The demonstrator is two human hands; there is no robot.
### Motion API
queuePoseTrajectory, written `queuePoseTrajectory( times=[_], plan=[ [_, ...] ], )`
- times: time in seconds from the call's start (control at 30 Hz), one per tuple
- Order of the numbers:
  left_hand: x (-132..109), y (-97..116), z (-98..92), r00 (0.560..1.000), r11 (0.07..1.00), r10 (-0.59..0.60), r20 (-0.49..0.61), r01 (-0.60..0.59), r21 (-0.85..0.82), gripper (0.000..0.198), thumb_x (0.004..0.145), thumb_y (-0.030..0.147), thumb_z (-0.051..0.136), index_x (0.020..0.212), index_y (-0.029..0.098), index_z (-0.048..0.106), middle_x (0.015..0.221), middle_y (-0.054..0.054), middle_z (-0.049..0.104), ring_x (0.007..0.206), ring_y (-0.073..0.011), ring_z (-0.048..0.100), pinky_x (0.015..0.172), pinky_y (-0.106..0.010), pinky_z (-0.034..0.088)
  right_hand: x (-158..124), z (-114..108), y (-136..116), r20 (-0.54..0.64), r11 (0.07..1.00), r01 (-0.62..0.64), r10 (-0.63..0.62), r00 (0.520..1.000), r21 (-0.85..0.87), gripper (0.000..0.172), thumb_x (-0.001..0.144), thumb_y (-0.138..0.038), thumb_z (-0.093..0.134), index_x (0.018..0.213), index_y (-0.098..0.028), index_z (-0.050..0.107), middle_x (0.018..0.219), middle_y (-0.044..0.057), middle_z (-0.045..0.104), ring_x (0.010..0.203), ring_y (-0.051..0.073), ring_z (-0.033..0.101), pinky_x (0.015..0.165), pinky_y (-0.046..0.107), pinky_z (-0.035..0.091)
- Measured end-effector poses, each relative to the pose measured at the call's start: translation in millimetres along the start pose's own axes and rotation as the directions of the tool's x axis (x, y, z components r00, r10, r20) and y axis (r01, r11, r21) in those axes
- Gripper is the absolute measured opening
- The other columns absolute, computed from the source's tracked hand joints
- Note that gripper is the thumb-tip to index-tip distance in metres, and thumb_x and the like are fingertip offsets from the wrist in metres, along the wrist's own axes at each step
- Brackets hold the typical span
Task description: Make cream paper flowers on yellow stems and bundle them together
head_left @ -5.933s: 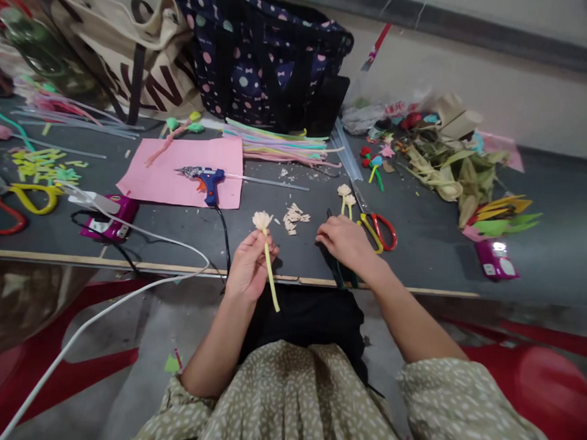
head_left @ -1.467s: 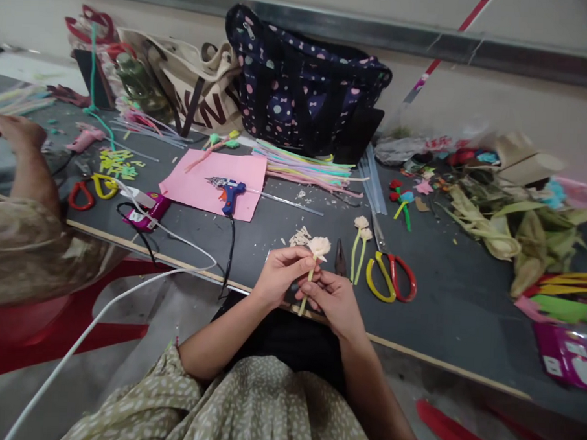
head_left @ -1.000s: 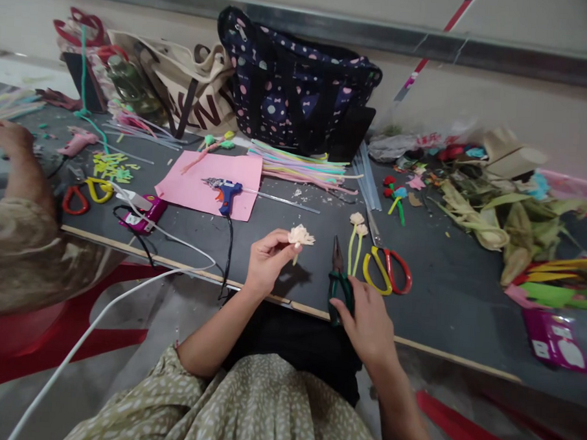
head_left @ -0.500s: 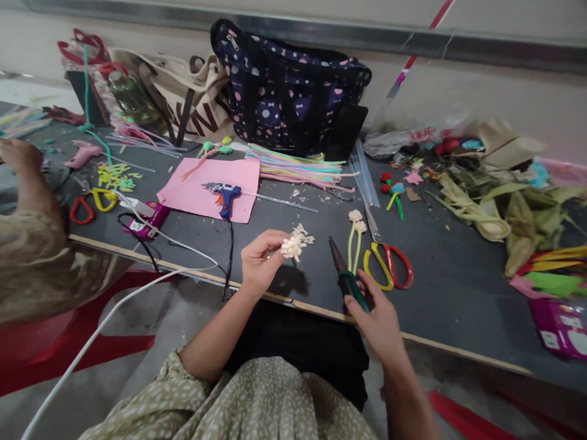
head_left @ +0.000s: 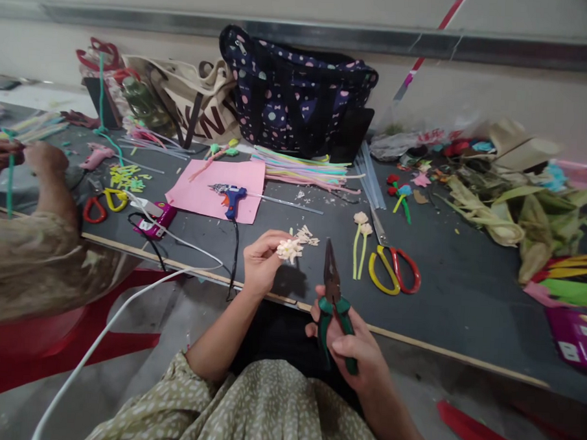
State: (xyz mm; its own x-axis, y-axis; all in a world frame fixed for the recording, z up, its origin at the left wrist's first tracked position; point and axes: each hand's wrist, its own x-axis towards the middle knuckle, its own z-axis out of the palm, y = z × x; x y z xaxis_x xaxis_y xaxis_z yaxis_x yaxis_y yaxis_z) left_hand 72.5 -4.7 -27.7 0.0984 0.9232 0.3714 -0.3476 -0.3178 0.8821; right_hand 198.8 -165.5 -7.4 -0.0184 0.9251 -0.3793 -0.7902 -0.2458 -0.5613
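Between the fingertips of my left hand [head_left: 262,261] is a cream-coloured craft flower [head_left: 289,249], held above the table near its front edge. Small cream pieces [head_left: 308,236] lie just behind it. My right hand [head_left: 353,346] grips green-handled long-nose pliers [head_left: 333,299], jaws pointing away from me. The plier handles are spread a little in my palm. Two cream flowers on pale green stems [head_left: 360,245] lie on the table beyond the pliers. Beside them rest scissors [head_left: 393,270] with one yellow and one red handle.
A blue glue gun [head_left: 232,198] lies on a pink sheet [head_left: 192,183], its black cord running over the table edge. Pastel pipe cleaners [head_left: 305,168] and a dark patterned bag [head_left: 298,103] stand behind. Dried husks [head_left: 507,223] lie right. At left, a co-worker's hands [head_left: 46,160] hold green cord.
My right hand has lifted the pliers off the tabletop and brought them left and nearer to me, turned upright with handles apart. The cream flower in my left hand has tilted slightly.
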Motion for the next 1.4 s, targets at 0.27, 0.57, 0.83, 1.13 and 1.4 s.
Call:
queuePoseTrajectory(
  times=[0.27,0.57,0.83,1.13,1.4],
  plan=[
    [-3.1,-1.3,-1.8,0.982,0.980,-0.181,-0.061,0.174,-0.100,0.012,0.061,0.019,0.081,0.069,0.018,0.072,0.077,-0.004,0.067,0.072,-0.0151,0.064,0.065,-0.028,0.054,-0.2,6.3,6.2,0.082,0.997,-0.060,0.057,0.995,0.041,0.058,0.057,-0.007,0.058,0.114,-0.020,0.064,0.082,0.004,0.056,0.082,0.017,0.054,0.064,0.030,0.053],
    [-1.6,4.8,-4.9,0.879,0.795,-0.476,0.029,0.444,-0.413,0.027,0.063,0.034,0.082,0.079,0.016,0.071,0.068,-0.001,0.067,0.050,-0.0067,0.059,0.050,-0.017,0.048,-1.4,-3.1,-3.5,0.100,0.986,0.055,-0.039,0.994,-0.158,0.054,0.076,-0.026,0.064,0.127,-0.027,0.048,0.104,0.008,0.059,0.069,0.016,0.058,0.045,0.026,0.050],
    [-10.2,8.4,6.5,0.745,0.632,-0.654,0.132,0.634,-0.446,0.028,0.064,0.034,0.081,0.077,0.012,0.067,0.061,0.000,0.063,0.043,-0.0027,0.048,0.040,-0.013,0.038,28.2,13.4,-25.6,-0.047,0.653,0.275,-0.431,0.901,-0.705,0.047,0.079,-0.028,0.068,0.122,-0.028,0.050,0.091,0.000,0.060,0.070,0.010,0.056,0.066,0.026,0.050],
    [-22.7,12.0,17.4,0.689,0.610,-0.697,0.199,0.716,-0.340,0.025,0.071,0.033,0.074,0.067,0.011,0.064,0.058,-0.002,0.062,0.040,-0.0030,0.044,0.039,-0.015,0.031,65.7,48.3,-40.9,0.128,0.440,0.519,-0.660,0.741,-0.732,0.034,0.078,-0.028,0.068,0.105,-0.025,0.047,0.082,-0.003,0.063,0.074,0.013,0.063,0.076,0.032,0.053],
    [-22.0,13.5,13.7,0.642,0.567,-0.718,0.268,0.763,-0.310,0.021,0.075,0.031,0.072,0.071,0.011,0.066,0.056,-0.001,0.060,0.043,-0.0041,0.044,0.041,-0.016,0.030,67.6,46.9,-44.6,0.129,0.372,0.471,-0.660,0.740,-0.799,0.029,0.080,-0.026,0.065,0.104,-0.024,0.049,0.082,-0.004,0.063,0.072,0.011,0.063,0.076,0.032,0.053]
  ],
)
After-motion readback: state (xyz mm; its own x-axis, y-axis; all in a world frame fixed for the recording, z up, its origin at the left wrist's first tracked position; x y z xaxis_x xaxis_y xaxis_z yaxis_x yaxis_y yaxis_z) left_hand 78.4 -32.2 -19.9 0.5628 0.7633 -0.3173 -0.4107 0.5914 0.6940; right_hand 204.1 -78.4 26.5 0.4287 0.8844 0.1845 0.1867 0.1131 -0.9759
